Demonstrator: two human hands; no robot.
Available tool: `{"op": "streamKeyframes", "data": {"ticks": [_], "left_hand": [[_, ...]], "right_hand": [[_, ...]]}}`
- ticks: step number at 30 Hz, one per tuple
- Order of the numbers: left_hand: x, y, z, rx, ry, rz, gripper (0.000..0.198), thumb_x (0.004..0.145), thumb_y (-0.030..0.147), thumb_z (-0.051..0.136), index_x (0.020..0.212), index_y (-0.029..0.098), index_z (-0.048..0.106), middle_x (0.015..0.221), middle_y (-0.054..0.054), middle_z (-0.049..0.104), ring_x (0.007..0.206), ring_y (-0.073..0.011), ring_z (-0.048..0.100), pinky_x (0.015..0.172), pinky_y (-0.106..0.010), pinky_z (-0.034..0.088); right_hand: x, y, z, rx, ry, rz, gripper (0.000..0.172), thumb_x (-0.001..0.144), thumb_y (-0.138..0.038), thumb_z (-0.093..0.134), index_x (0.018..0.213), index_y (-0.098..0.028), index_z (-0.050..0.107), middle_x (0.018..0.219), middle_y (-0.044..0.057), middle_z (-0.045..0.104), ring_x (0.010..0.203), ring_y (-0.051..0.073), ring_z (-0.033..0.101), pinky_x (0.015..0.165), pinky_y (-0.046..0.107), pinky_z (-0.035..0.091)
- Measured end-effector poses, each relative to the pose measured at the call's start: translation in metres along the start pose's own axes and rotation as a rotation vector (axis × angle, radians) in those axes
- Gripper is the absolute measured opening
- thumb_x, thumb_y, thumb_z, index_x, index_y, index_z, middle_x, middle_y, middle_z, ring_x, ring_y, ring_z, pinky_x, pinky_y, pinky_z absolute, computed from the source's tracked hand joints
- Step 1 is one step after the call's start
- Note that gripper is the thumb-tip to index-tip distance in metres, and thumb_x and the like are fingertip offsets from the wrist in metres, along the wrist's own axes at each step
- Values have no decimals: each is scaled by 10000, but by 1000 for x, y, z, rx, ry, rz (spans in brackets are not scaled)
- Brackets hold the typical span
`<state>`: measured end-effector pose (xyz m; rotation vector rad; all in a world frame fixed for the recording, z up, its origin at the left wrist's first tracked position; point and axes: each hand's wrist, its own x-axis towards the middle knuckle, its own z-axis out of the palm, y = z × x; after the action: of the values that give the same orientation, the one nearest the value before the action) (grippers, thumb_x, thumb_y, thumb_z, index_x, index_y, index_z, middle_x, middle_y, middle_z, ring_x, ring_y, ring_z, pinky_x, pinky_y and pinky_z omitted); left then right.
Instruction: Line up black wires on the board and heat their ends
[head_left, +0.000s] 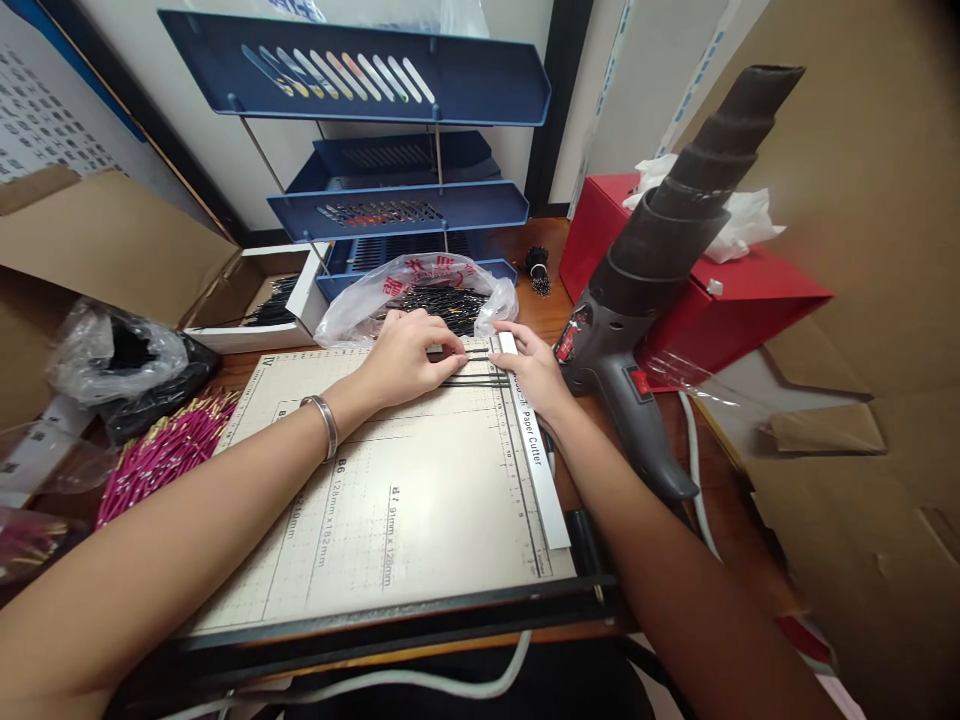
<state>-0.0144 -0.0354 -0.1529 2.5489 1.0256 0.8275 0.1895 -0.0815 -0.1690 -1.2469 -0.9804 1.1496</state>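
A cream paper cutter (450,480) with printed grid lines and a white strip (538,470) along its right side lies before me. Several thin black cords (476,381) run across its far right part toward that strip. My left hand (409,358), a metal bangle at its wrist, rests on the board, thumb and forefinger pinched on a black cord. At the strip's far end is my right hand (536,372), its thumb pressing on the cord ends and its forefinger curled beyond them. The fingertips partly hide the cords.
Behind the board sits a plastic bag (352,310) of black cords, below a blue tiered rack (405,205). A grey heat gun (630,300) stands at right, before a red tissue box (757,285). Magenta cords (169,450) and a white box (251,335) are at left.
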Motion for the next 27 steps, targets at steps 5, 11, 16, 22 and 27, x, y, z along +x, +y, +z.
{"op": "streamKeyframes", "data": {"ticks": [5, 11, 16, 22, 27], "left_hand": [[0, -1, 1, 8, -6, 3, 229, 944, 401, 681, 857, 231, 808, 907, -32, 787, 916, -235, 625, 873, -430, 304], [1, -2, 1, 4, -15, 19, 237, 955, 412, 681, 880, 228, 811, 915, -39, 782, 928, -238, 624, 877, -426, 311], [2, -1, 1, 11, -26, 14, 238, 962, 412, 677, 888, 231, 815, 901, -44, 770, 923, -239, 620, 864, -417, 306], [2, 0, 1, 9, -6, 9, 221, 940, 399, 701, 864, 230, 822, 754, -30, 694, 841, -221, 589, 843, -406, 306], [2, 0, 1, 10, -12, 8, 226, 948, 397, 699, 863, 226, 819, 744, -26, 687, 831, -217, 587, 845, -407, 303]], "right_hand": [[0, 1, 0, -12, -12, -6, 674, 515, -331, 789, 1163, -208, 650, 1188, 75, 766, 1223, 307, 682, 1182, 470, 474], [1, 3, -3, -21, -26, -14, 666, 540, -350, 792, 1177, -219, 646, 1220, 72, 760, 1239, 307, 676, 1183, 479, 471], [1, 2, -2, -25, -12, -2, 671, 526, -348, 784, 1169, -213, 652, 1182, 69, 759, 1192, 302, 679, 1170, 479, 472], [1, 2, -1, -26, -5, 6, 663, 536, -344, 764, 1176, -215, 655, 1138, 58, 754, 1147, 292, 678, 1151, 479, 480], [2, 2, -2, -16, -7, 9, 655, 533, -329, 774, 1168, -216, 661, 1116, 49, 747, 1157, 293, 677, 1161, 480, 473]]}}
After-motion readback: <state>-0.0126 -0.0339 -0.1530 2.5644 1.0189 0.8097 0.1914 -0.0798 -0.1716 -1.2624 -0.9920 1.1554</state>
